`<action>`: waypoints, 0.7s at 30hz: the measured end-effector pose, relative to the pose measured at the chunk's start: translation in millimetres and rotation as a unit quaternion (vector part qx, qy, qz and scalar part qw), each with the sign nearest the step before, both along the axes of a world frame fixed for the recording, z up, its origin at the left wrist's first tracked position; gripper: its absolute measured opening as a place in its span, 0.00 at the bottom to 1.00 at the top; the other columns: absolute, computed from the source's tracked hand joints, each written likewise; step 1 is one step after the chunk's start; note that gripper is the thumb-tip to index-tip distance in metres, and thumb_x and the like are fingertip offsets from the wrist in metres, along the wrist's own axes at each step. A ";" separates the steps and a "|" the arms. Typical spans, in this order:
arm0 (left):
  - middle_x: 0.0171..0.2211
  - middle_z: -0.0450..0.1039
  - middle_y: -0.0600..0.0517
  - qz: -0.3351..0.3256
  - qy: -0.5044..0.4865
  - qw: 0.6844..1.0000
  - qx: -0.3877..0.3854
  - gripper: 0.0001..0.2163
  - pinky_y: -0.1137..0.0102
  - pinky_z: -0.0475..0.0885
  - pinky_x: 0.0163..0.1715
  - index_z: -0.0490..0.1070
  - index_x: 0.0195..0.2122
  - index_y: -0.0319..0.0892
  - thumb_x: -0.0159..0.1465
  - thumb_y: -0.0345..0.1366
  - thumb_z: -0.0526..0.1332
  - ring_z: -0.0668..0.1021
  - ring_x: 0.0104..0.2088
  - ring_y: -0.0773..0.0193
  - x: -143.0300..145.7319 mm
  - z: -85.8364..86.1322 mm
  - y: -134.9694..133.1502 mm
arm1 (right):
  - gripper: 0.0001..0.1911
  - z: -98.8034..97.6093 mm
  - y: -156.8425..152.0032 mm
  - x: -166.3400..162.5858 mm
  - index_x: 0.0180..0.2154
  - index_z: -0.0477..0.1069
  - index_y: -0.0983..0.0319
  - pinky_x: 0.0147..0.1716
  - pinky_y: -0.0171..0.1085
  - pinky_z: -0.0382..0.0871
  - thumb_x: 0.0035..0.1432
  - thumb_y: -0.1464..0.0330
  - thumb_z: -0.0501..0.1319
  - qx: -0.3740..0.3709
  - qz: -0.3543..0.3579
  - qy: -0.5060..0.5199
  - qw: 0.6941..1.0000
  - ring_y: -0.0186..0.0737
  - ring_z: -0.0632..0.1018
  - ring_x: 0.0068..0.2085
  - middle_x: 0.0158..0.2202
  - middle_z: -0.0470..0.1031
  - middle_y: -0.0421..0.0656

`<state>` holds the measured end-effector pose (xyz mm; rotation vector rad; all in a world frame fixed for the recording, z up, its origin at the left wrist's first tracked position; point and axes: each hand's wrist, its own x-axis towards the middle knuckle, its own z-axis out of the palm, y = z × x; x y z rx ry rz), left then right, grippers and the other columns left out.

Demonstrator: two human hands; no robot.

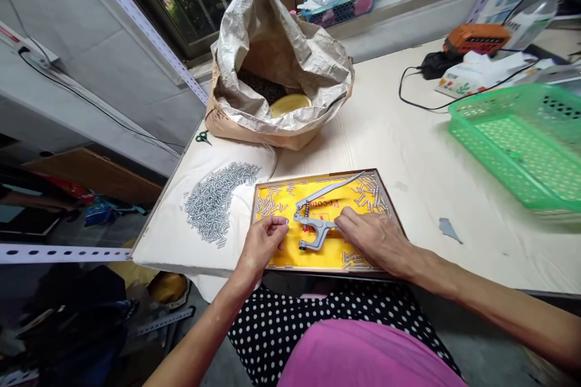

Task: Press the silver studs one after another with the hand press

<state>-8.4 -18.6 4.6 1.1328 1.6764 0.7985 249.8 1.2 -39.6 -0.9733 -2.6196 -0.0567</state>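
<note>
A grey hand-press plier (321,231), its long upper lever raised and a spring by its pivot, is held over a shallow yellow-bottomed tray (327,259). My right hand (370,236) is closed round its lower handle. Left of the plier's jaws, my left hand (265,242) pinches a small metal piece (287,222) between thumb and forefinger; most of it is hidden. Small silvery spring-like pieces (368,190) lie in the tray's corners. A large heap of short silvery pieces (218,202) covers the white cloth on the left.
Behind the tray stands an open woven sack (281,127) with a yellow bowl (290,105) inside. Small green-handled scissors (203,138) lie left of it. To the right are a green plastic basket (508,175), a grey scrap (449,230), a black cable and an orange device (476,39).
</note>
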 end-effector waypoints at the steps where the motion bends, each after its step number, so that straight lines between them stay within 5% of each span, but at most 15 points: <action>1: 0.24 0.73 0.55 0.012 -0.021 1.000 -0.010 0.12 0.74 0.68 0.24 0.75 0.34 0.38 0.53 0.40 0.68 0.73 0.23 0.68 3.0 -2.7 -5.5 | 0.11 -0.2 0.4 -2.6 0.38 0.63 0.60 0.24 0.39 0.51 0.69 0.77 0.46 -0.004 0.008 -0.005 1.000 0.37 0.70 0.28 0.34 0.71 0.42; 9: 0.19 0.72 0.55 0.066 -0.054 0.993 -0.077 0.11 0.77 0.66 0.20 0.75 0.27 0.37 0.51 0.40 0.70 0.70 0.19 0.72 13.8 -21.5 -17.7 | 0.11 -4.1 8.9 -11.5 0.40 0.63 0.61 0.24 0.41 0.45 0.67 0.78 0.46 -0.040 0.028 -0.072 0.996 0.38 0.68 0.27 0.38 0.72 0.44; 21: 0.16 0.72 0.55 0.057 0.006 0.982 -0.180 0.08 0.77 0.71 0.21 0.73 0.24 0.36 0.61 0.26 0.64 0.72 0.16 0.73 27.1 -9.7 -1.5 | 0.11 -24.9 17.7 -13.8 0.41 0.65 0.61 0.40 0.43 0.56 0.71 0.75 0.46 -0.060 0.040 -0.038 0.997 0.43 0.68 0.38 0.38 0.71 0.45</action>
